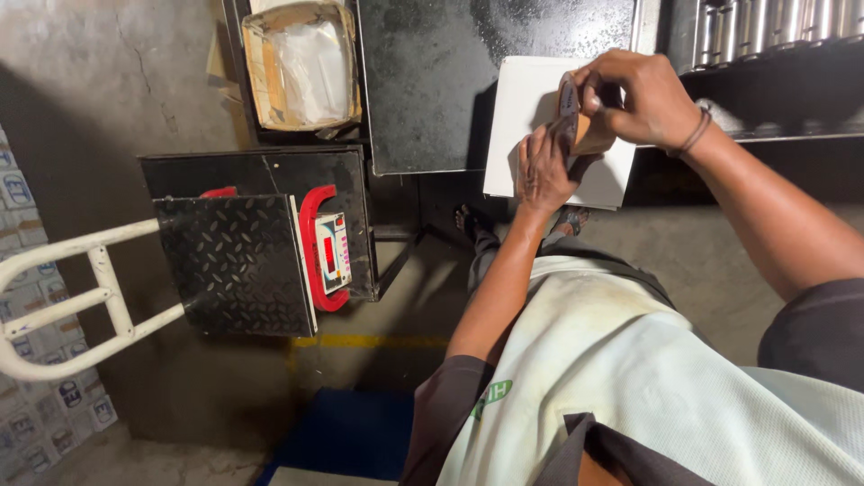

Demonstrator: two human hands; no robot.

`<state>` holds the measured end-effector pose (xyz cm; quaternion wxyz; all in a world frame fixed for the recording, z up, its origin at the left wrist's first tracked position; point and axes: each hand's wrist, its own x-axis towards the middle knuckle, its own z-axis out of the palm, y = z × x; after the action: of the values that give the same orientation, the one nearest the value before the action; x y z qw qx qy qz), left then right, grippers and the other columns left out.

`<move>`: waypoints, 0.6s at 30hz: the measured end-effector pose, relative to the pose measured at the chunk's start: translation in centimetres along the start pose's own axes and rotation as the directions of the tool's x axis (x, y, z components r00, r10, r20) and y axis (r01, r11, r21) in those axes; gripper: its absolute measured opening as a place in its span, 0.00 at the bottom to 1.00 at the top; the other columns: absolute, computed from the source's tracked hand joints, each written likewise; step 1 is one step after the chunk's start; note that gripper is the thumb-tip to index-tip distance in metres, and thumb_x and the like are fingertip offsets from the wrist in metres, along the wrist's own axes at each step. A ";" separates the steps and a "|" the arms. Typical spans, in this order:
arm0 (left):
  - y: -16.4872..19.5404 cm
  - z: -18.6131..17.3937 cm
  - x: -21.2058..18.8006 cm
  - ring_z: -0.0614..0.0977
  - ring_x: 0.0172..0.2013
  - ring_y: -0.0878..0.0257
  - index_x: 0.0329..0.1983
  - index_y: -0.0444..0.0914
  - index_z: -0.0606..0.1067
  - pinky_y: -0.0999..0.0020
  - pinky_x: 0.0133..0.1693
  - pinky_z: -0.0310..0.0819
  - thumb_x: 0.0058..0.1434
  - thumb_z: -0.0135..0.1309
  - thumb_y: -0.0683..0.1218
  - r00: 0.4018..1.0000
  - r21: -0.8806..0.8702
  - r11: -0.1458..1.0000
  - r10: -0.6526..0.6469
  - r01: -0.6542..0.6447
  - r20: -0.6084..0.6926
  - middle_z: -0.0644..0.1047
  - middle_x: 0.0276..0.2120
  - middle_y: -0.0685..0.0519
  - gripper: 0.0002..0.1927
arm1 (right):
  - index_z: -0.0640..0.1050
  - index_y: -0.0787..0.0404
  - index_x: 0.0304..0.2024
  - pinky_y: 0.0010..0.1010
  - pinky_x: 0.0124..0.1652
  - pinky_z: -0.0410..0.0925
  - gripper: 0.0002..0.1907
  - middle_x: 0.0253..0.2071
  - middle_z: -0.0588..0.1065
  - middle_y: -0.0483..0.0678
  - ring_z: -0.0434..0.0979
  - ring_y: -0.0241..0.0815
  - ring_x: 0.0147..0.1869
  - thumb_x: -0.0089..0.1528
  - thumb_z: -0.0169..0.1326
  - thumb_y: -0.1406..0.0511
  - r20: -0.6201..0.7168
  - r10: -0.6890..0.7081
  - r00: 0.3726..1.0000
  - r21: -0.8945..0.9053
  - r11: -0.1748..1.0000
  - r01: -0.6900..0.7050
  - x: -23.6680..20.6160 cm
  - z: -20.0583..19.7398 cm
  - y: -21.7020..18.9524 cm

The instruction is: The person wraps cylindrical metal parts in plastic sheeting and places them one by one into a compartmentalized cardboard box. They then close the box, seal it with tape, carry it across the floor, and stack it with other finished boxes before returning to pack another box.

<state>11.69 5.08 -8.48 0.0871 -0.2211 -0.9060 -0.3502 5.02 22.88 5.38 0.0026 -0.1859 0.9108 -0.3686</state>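
Observation:
A white flat box [522, 108] lies on the edge of a dark metal table [432, 81]. My left hand [540, 171] rests flat on the box's near side, pressing it down. My right hand [639, 94] grips a roll of brown packing tape [576, 112] held on edge against the box, just above my left hand's fingers. A thin band circles my right wrist.
A platform weighing scale [243, 261] with a red-framed display [331, 252] stands on the floor at left, beside a white tubular trolley handle [81, 306]. An open cardboard box [301, 63] with plastic lining sits behind it. A roller conveyor [774, 22] runs at top right. My sandalled feet show below the table.

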 end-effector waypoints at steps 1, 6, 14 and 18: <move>0.1 -0.3 0.1 0.73 0.60 0.47 0.54 0.35 0.71 0.48 0.62 0.62 0.54 0.64 0.65 0.999 -0.036 0.999 0.023 -0.024 -0.030 0.76 0.52 0.44 0.37 | 0.77 0.66 0.38 0.39 0.44 0.73 0.08 0.48 0.82 0.53 0.81 0.51 0.44 0.67 0.56 0.66 0.067 0.192 0.979 0.118 0.973 -0.199 0.7 0.1 0.2; -0.4 -1.7 -0.4 0.79 0.48 0.48 0.40 0.33 0.75 0.53 0.57 0.67 0.53 0.59 0.71 0.969 -0.290 0.944 0.092 -0.158 -0.229 0.78 0.40 0.42 0.36 | 0.78 0.64 0.42 0.42 0.48 0.72 0.12 0.49 0.81 0.55 0.80 0.54 0.48 0.66 0.55 0.61 0.170 0.509 0.844 -0.300 0.842 -0.448 5.4 3.4 1.8; -0.7 -0.1 3.7 0.79 0.41 0.44 0.41 0.33 0.75 0.49 0.50 0.71 0.52 0.58 0.67 0.947 -0.276 0.961 -0.084 -0.005 -0.311 0.76 0.38 0.42 0.33 | 0.79 0.62 0.50 0.47 0.54 0.70 0.22 0.50 0.81 0.58 0.79 0.59 0.54 0.64 0.54 0.52 0.437 0.603 0.667 -0.336 0.798 -0.501 11.2 4.5 5.5; -0.2 -1.3 4.6 0.78 0.40 0.42 0.40 0.33 0.76 0.48 0.50 0.72 0.55 0.57 0.66 0.944 -0.317 0.948 -0.087 -0.020 -0.318 0.77 0.38 0.42 0.31 | 0.80 0.61 0.53 0.49 0.58 0.69 0.27 0.51 0.81 0.60 0.78 0.61 0.57 0.64 0.54 0.48 0.339 0.634 0.696 -0.364 0.770 -0.524 11.5 4.5 4.6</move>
<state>7.53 5.59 -6.20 0.1939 -0.1553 -0.8149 -0.5237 -6.64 18.98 0.59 0.3040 0.0350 0.9341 -0.1837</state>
